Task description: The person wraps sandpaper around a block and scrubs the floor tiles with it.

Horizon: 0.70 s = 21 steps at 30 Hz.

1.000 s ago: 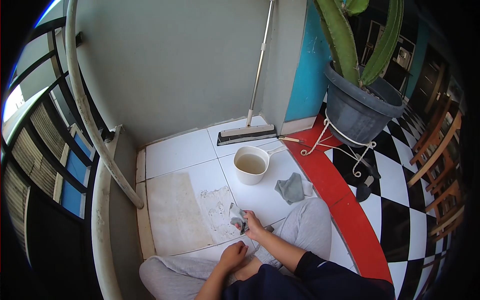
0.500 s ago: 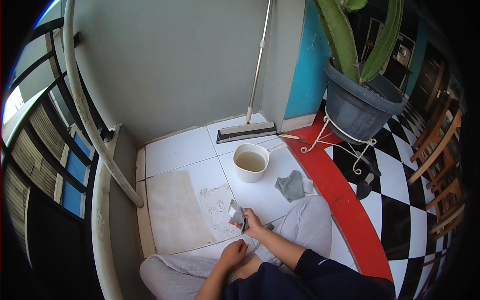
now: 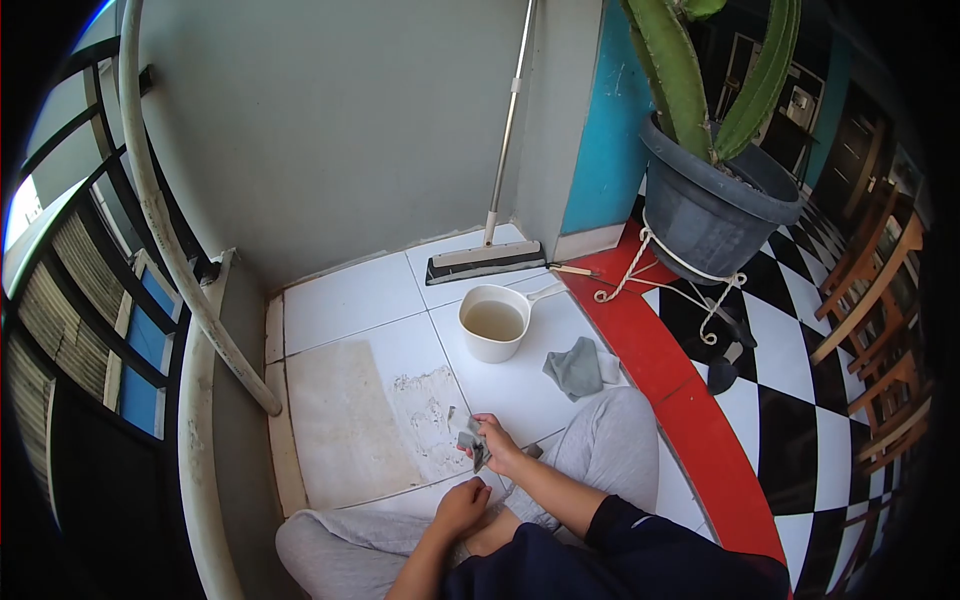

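My right hand is closed on a small grey cloth, with a thin pale piece standing up from it. Curled near my lap, my left hand has its fingers folded in; whether it holds anything is hidden. Beyond them, a floor tile is beige and dull on its left part, with a rough, dark-flecked white strip on its right. A white dipper of cloudy water stands on the white tiles. Right of it lies another grey cloth with a white part beside it.
A floor squeegee leans at the grey wall, near a thin tool on the red border. A potted cactus stands on a white metal stand at the right. Wooden chairs, a pipe and black railing flank the area.
The cloth in my right hand has changed its folds, and the hand has turned slightly. The whole view has shifted a little, moving the surroundings left. My left hand stays curled.
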Available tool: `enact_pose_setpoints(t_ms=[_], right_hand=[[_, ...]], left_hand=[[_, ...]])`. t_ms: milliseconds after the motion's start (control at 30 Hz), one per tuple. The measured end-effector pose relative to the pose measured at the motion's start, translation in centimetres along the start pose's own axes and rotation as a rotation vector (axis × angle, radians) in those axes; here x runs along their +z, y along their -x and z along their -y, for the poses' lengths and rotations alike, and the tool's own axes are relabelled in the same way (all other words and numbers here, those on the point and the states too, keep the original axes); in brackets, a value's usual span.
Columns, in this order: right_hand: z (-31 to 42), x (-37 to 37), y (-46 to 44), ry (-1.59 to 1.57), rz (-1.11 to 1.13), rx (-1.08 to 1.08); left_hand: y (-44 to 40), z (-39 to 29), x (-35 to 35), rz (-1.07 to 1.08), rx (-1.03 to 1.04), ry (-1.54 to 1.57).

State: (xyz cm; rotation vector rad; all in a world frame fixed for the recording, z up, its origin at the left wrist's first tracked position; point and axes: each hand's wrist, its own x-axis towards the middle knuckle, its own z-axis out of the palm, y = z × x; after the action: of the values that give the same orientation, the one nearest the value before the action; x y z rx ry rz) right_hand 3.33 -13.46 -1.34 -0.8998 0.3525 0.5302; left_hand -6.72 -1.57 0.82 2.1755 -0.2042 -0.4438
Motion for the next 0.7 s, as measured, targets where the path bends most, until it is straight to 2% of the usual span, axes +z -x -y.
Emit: enact_pose_setpoints(t_ms=[300,700], right_hand=[[0.27,0.57,0.57,0.102,-0.049,-0.040],[0.55,0.64,1.00,0.153,0.001,-0.051]], left_hand=[[0.10,-0.33,-0.22,0.001,-0.005,-0.013],[0.05,0.36,0.20,-0.013,0.027,-0.008]])
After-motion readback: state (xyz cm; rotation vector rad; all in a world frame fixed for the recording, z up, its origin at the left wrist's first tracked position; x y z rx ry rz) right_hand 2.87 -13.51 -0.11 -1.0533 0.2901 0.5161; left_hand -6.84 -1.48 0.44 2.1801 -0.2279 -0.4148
